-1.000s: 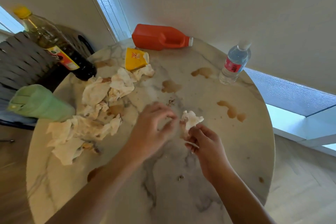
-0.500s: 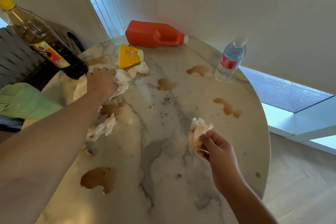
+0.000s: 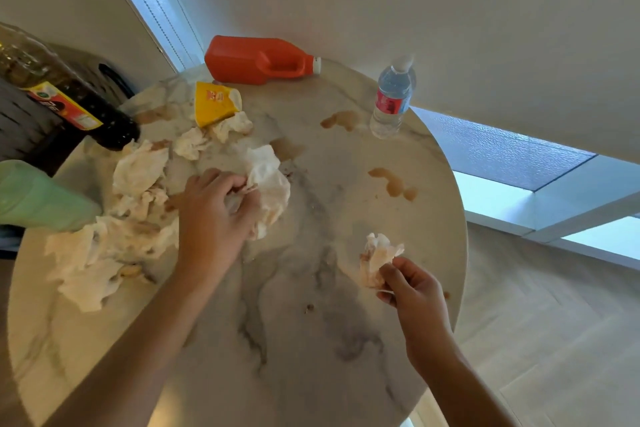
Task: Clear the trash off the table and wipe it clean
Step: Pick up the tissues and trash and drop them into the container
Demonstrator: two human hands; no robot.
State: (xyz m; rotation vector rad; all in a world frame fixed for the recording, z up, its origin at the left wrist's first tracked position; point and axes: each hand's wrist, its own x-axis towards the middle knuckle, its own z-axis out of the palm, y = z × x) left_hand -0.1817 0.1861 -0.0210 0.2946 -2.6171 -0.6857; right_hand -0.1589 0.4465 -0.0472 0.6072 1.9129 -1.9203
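Observation:
On the round marble table (image 3: pixel 298 357), my left hand (image 3: pixel 214 215) grips a large crumpled white tissue (image 3: pixel 270 184) near the middle. My right hand (image 3: pixel 412 291) pinches a small stained tissue wad (image 3: pixel 377 260) just above the tabletop at the right. Several more stained tissues (image 3: pixel 104 253) lie heaped along the left side, with others (image 3: pixel 194 146) further back. A yellow wrapper (image 3: pixel 213 106) lies at the far edge. Brown spills (image 3: pixel 391 184) and another brown spill (image 3: pixel 341 120) mark the surface, and a few crumbs (image 3: pixel 309 307) lie near the front.
An orange jug (image 3: pixel 256 61) lies on its side at the back. A clear water bottle (image 3: pixel 393 100) stands at the back right. A dark sauce bottle (image 3: pixel 69 104) leans at the left, a green cup (image 3: pixel 38 198) below it. A woven chair (image 3: pixel 20 128) stands beyond the left edge.
My left hand has come back from the far-left tissue pile toward the table's middle, dragging a large tissue with it. My right hand keeps its tissue wad and has barely moved.

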